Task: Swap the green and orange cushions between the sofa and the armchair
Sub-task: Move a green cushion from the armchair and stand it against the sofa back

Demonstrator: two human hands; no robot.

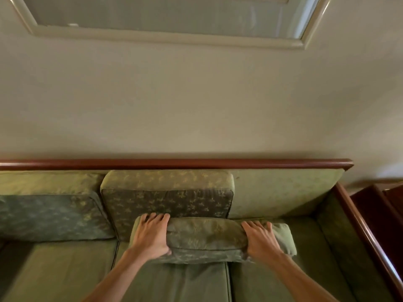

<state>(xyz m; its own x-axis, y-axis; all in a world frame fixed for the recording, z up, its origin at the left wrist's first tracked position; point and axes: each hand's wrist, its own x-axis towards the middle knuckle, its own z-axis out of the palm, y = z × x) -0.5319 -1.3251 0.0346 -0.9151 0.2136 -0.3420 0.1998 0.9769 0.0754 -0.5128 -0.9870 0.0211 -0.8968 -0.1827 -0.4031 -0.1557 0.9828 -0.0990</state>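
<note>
A person leans over the sofa (65, 273), both bare arms reaching down to one green cushion (205, 238). The left hand (151, 236) is clamped on the cushion's left end, fingers spread over the top edge and thumb tucked under the front. The right hand (260, 239) grips nearer the right end in the same way, with a corner of the fabric sticking out past it.

The cushion is held lengthwise across the sofa, above the seat, roughly over the seam between the middle and right seat pads. Whether its underside touches the seat I cannot tell. Its far edge sits just in front of the patterned back cushion (168, 199) that stands upright in the middle of the sofa, and seems to touch it near the left hand.

Left of that middle cushion, another back cushion (50, 216) leans at the sofa's left end. To the right of the middle one, the sofa's padded back (283, 192) is bare. A dark wooden rail (174, 164) runs along the sofa's top, and a wooden arm (370, 234) edges its right side. On the wall above the sofa hangs a pale framed panel (165, 38).
</note>
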